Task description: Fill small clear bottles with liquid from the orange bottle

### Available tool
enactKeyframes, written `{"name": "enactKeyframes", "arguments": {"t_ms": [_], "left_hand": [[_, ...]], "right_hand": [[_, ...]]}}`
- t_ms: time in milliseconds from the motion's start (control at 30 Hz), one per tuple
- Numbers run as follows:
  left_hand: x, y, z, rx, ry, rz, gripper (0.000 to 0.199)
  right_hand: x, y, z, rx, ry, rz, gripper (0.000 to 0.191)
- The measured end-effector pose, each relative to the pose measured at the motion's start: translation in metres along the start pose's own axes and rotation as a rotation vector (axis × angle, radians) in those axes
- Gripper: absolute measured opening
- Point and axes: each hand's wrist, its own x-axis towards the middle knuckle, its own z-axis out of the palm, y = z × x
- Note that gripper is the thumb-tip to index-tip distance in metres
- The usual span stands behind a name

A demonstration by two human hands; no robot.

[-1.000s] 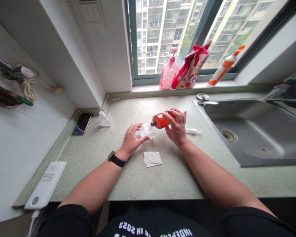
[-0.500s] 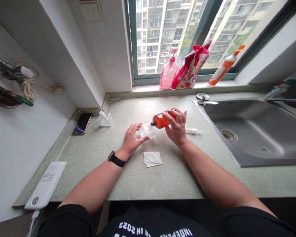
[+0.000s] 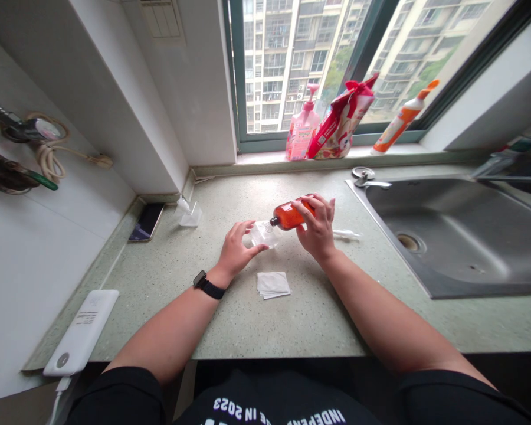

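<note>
In my right hand (image 3: 317, 227) is an amber bottle (image 3: 288, 215), tipped over to the left so that its dark threaded neck points down. The bottle's mouth is at the top of a small clear square container (image 3: 264, 234). My left hand (image 3: 239, 248) grips that container from the left, with thumb in front and fingers behind. Whether liquid is flowing is too small to tell. Just in front of the container lies a small stack of white folded tissue (image 3: 273, 284). Beside my right wrist rests a slim white, partly clear item (image 3: 347, 235), its kind unclear.
A clear container with a white pump top (image 3: 189, 212) and a phone (image 3: 147, 222) are at the back left. A white power bank (image 3: 82, 332) with a cable lies at the left edge. On the right is a steel sink (image 3: 458, 283). Bottles and a red bag (image 3: 343, 121) line the windowsill.
</note>
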Motion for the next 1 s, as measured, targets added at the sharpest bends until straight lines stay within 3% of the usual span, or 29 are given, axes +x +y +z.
{"name": "enactKeyframes", "arguments": {"t_ms": [1000], "left_hand": [[0.0001, -0.0030, 0.0018, -0.017, -0.005, -0.010, 0.080]], "right_hand": [[-0.0001, 0.0009, -0.0001, -0.006, -0.008, 0.010, 0.090]]}}
